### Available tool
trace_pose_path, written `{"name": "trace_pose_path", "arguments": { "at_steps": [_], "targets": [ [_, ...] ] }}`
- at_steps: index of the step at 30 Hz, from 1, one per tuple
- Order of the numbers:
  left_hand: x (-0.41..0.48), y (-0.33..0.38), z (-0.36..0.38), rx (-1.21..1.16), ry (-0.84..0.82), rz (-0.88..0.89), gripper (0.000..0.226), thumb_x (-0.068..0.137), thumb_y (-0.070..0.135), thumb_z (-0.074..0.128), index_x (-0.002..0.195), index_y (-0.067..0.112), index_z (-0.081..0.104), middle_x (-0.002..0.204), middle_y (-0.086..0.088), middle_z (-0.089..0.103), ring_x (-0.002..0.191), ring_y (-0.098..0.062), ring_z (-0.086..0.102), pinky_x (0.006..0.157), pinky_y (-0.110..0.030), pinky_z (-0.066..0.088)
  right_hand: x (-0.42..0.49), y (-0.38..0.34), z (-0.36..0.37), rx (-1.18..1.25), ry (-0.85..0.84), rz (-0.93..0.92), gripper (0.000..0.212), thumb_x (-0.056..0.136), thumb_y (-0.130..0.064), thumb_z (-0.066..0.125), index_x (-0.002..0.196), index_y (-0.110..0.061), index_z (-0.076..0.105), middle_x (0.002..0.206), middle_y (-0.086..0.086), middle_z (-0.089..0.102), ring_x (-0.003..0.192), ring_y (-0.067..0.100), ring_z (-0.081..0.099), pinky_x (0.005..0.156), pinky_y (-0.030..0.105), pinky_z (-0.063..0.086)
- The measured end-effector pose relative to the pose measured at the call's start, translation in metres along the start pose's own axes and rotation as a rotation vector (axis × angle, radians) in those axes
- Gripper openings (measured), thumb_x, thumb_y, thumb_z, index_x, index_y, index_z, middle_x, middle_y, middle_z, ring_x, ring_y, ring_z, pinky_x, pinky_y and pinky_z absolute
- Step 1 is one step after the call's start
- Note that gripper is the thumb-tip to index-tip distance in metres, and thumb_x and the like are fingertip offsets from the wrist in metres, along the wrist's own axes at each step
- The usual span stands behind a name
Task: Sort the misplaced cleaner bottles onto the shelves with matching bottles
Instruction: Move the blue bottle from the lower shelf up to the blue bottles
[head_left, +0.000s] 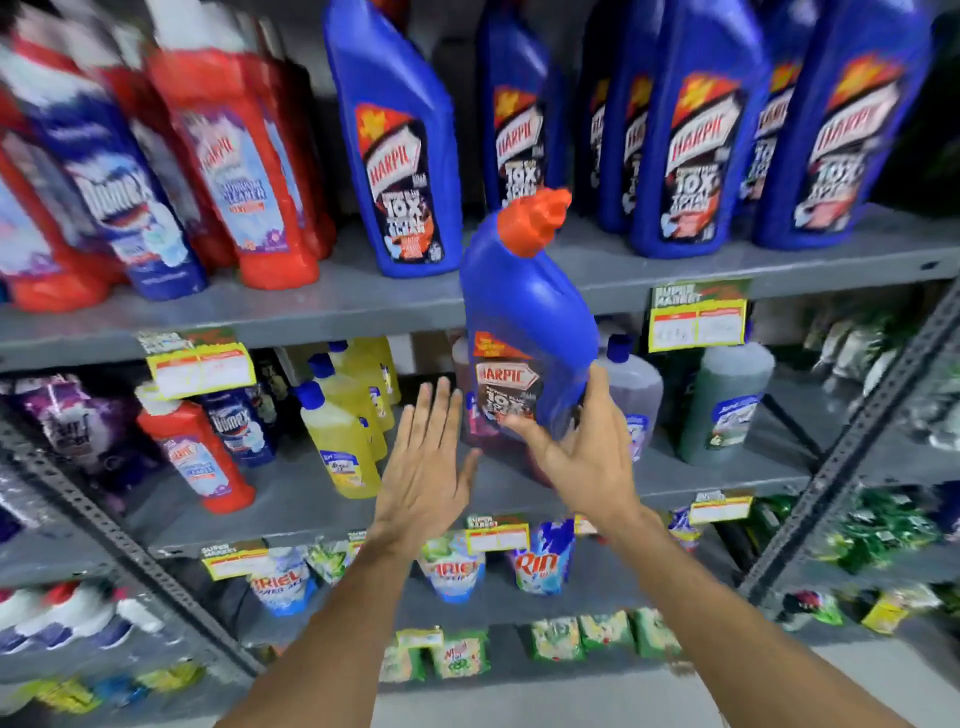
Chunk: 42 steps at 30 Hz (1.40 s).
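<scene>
My right hand (582, 447) grips the base of a blue Harpic bottle (524, 317) with an orange cap, held upright in front of the upper shelf's edge (363, 306). My left hand (426, 467) is open beside it, fingers spread, holding nothing. On the upper shelf stand several matching blue Harpic bottles (400, 156), with a gap between the left one and the group on the right. Red Harpic bottles (244, 171) and a blue Domex bottle (119, 197) stand at the upper left. On the middle shelf a red Harpic bottle (197, 452) and a Domex bottle (239, 426) stand beside yellow cleaner bottles (343, 436).
Purple and green cleaner bottles (727, 395) stand on the middle shelf at the right. Detergent pouches (452, 566) fill the lower shelves. Yellow price tags (696, 322) hang on the shelf edges. Grey perforated uprights (852, 467) frame the rack on both sides.
</scene>
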<state>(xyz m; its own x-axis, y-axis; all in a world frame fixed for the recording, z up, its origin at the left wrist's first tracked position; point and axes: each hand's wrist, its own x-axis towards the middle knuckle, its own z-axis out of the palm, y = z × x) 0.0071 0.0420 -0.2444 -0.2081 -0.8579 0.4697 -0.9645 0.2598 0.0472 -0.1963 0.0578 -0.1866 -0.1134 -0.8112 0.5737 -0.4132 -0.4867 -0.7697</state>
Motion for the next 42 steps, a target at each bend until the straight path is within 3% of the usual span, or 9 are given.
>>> {"name": "trace_pose_path", "arguments": {
  "at_steps": [5,10,14,18,24,29,34,37,42],
  "targets": [
    [0.044,0.000,-0.067,0.094,0.142,0.077,0.073,0.099,0.044,0.037,0.156,0.010,0.007,0.165,-0.006,-0.004,0.152,-0.025,-0.006,0.123,-0.043,0.003,0.057,-0.066,-0.021,0.008,0.095,-0.131,0.081,0.071,-0.063,0.080,0.133,-0.027,0.044,0.116,-0.010,0.068,0.104,0.019,0.067,0.080,0.041,0.056],
    [0.082,-0.006,-0.108,0.124,0.177,-0.050,0.072,0.100,0.046,0.031,0.156,0.009,0.006,0.166,-0.010,0.001,0.153,-0.025,-0.004,0.124,-0.043,0.002,0.110,-0.099,-0.035,0.029,0.126,-0.155,0.086,0.069,-0.057,0.082,0.137,-0.027,0.040,0.125,-0.005,0.067,0.114,0.023,0.066,0.088,0.049,0.055],
    [0.096,-0.009,-0.113,0.103,0.076,-0.097,0.067,0.101,0.048,0.022,0.156,0.011,0.010,0.166,-0.007,0.009,0.152,-0.023,0.003,0.124,-0.042,0.001,0.140,-0.094,-0.033,-0.002,0.095,-0.075,0.084,0.066,-0.056,0.082,0.134,-0.028,0.042,0.120,-0.005,0.068,0.111,0.025,0.065,0.089,0.051,0.054],
    [0.099,-0.005,-0.112,0.062,0.096,-0.156,0.060,0.102,0.046,0.023,0.151,0.012,0.031,0.158,-0.006,0.035,0.147,-0.021,0.025,0.122,-0.043,0.014,0.162,-0.076,-0.023,-0.069,0.031,0.012,0.082,0.069,-0.049,0.086,0.134,-0.029,0.042,0.121,-0.003,0.068,0.114,0.027,0.063,0.090,0.050,0.052],
    [0.097,-0.008,-0.110,0.066,0.141,-0.143,0.057,0.101,0.045,0.028,0.145,0.012,0.043,0.151,-0.006,0.046,0.141,-0.022,0.036,0.118,-0.043,0.023,0.186,-0.047,-0.008,-0.041,-0.076,0.079,0.088,0.073,-0.037,0.088,0.143,-0.027,0.036,0.133,0.002,0.063,0.122,0.029,0.061,0.100,0.056,0.049],
    [0.098,-0.006,-0.109,0.053,0.165,-0.148,0.056,0.100,0.044,0.030,0.142,0.010,0.046,0.147,-0.008,0.050,0.138,-0.024,0.040,0.116,-0.045,0.025,0.206,-0.033,-0.016,0.109,-0.203,0.099,0.087,0.081,-0.026,0.084,0.150,-0.024,0.032,0.134,-0.004,0.060,0.118,0.016,0.062,0.103,0.043,0.052],
    [0.098,-0.005,-0.107,0.054,0.176,-0.152,0.055,0.100,0.044,0.031,0.141,0.010,0.048,0.146,-0.007,0.051,0.137,-0.024,0.042,0.117,-0.045,0.025,0.205,-0.028,-0.018,0.129,-0.213,0.041,0.085,0.078,-0.020,0.086,0.147,-0.031,0.039,0.118,-0.024,0.061,0.101,-0.017,0.063,0.080,0.013,0.057],
    [0.098,-0.004,-0.108,0.051,0.183,-0.153,0.054,0.100,0.043,0.033,0.139,0.010,0.049,0.145,-0.007,0.053,0.136,-0.024,0.043,0.116,-0.045,0.027,0.203,-0.025,-0.020,0.106,-0.214,0.045,0.099,0.067,-0.020,0.094,0.147,-0.028,0.037,0.117,-0.020,0.061,0.105,-0.007,0.064,0.078,0.011,0.053],
    [0.097,-0.003,-0.109,0.060,0.187,-0.151,0.053,0.100,0.043,0.033,0.139,0.010,0.049,0.144,-0.007,0.054,0.135,-0.024,0.044,0.115,-0.045,0.028,0.204,-0.018,-0.019,0.085,-0.157,0.099,0.092,0.072,-0.020,0.091,0.146,-0.024,0.038,0.109,-0.014,0.057,0.111,0.018,0.060,0.088,0.032,0.052]
  ]
}}
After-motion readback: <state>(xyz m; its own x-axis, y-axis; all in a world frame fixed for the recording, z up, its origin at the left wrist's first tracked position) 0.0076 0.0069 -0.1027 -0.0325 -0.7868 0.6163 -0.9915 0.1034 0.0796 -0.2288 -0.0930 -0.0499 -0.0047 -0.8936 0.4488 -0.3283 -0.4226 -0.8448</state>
